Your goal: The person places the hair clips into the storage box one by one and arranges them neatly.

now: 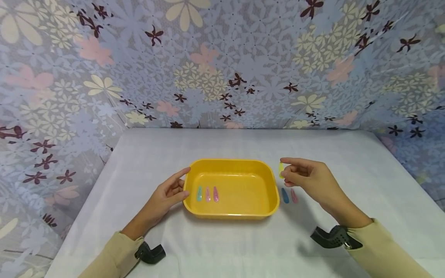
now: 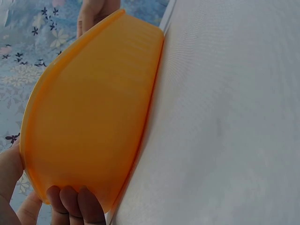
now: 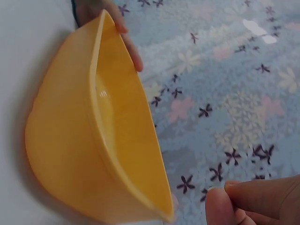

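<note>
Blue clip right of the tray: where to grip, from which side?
Probably pinch the blue clip at its near end, from above on the person's side. It lies flat and slim, pointing roughly away from the person, with the yellow tray close left, a pink clip close right and white cloth nearer.

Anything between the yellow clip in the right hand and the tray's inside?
Only the tray's right wall; nothing loose shows between. The right hand pinches the yellow clip outside it; the blue clip and outer pink clip lie nearer the person.
</note>
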A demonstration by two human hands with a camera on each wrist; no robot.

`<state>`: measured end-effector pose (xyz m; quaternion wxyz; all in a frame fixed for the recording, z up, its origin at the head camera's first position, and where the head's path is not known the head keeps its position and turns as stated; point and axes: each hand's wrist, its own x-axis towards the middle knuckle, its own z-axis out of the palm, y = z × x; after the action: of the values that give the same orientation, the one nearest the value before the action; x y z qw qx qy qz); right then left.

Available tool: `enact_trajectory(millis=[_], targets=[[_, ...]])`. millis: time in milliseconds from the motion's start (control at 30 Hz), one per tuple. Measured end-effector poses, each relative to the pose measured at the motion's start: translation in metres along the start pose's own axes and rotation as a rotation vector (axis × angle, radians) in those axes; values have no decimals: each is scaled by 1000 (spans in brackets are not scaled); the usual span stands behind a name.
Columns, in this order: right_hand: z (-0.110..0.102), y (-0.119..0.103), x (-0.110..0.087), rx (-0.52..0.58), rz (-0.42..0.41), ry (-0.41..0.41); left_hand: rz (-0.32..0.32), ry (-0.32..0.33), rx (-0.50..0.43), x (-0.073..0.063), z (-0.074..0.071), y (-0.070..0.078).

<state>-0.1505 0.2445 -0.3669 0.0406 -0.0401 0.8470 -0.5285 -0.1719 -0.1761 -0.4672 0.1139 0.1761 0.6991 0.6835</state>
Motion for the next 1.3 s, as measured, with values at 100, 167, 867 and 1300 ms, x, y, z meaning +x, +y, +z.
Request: enact_trajectory(millis=[100,167,867,1300], targets=[[7,-5,4,-29,-1,-14,-3,3,3,0,-1,0],[13,-8,7,-42,0,-28,-7,4,4,0,-1,0],[81,-20,30,-97,-142,-213,6,-7,-5,0,-1,1],[127,-20,46,-129,-72,-308,4,-8,-3,1,-1,2]])
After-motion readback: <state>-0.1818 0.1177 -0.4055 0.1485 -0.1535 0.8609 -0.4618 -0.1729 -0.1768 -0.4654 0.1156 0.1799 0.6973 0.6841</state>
